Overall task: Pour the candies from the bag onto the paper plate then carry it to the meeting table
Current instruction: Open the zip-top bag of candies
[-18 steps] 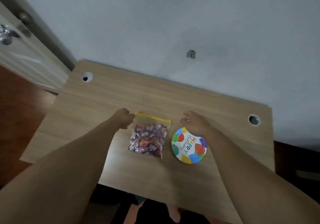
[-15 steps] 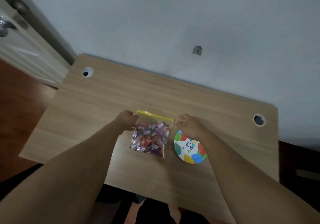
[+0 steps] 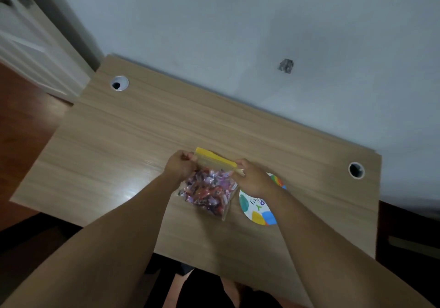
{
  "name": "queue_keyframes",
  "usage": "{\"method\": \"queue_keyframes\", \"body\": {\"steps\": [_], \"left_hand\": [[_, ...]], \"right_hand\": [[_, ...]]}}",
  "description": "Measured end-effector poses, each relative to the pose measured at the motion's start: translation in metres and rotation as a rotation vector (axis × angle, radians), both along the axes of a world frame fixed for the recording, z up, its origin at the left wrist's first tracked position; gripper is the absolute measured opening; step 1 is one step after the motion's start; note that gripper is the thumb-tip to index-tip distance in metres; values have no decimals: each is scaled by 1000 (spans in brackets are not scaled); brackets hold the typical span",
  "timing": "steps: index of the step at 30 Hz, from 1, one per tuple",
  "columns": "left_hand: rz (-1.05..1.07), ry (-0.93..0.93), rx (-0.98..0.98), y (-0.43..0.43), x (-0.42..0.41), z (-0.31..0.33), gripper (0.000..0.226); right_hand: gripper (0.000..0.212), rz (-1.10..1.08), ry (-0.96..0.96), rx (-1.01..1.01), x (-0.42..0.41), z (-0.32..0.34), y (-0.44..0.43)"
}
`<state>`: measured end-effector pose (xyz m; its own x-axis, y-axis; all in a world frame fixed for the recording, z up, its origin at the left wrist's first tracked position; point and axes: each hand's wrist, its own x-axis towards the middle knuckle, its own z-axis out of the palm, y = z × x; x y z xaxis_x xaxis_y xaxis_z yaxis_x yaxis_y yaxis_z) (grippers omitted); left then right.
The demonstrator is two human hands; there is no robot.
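A clear zip bag (image 3: 207, 192) full of wrapped candies in purple, red and orange lies on the wooden desk (image 3: 114, 145), its yellow seal strip at the far end. My left hand (image 3: 178, 168) pinches the left corner of that strip. My right hand (image 3: 253, 180) pinches the right corner. The strip end is raised a little off the desk. A round paper plate (image 3: 256, 210) with coloured balloons and birthday lettering lies flat just right of the bag, partly hidden under my right wrist.
The desk stands against a grey wall. Two round cable holes sit at its far left (image 3: 119, 83) and far right (image 3: 356, 170). A white door (image 3: 31, 45) and reddish wood floor are at the left. The desk's near edge is close to my body.
My right hand has moved left off the plate onto the bag's right corner. Both hands now hold the yellow strip, and its end has lifted slightly.
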<state>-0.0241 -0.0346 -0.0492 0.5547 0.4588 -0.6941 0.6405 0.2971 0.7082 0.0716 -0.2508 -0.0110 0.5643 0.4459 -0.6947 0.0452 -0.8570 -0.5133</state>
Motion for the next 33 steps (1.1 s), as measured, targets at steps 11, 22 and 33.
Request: {"method": "queue_keyframes", "body": {"steps": [11, 22, 33], "left_hand": [[-302, -330, 87, -1, -55, 48, 26], [8, -95, -51, -60, -110, 79, 30], [104, -89, -396, -68, -118, 88, 12]], "right_hand": [[29, 219, -228, 59, -28, 43, -6], [11, 84, -208, 83, -77, 65, 11], [18, -142, 296, 338, -102, 70, -2]]}}
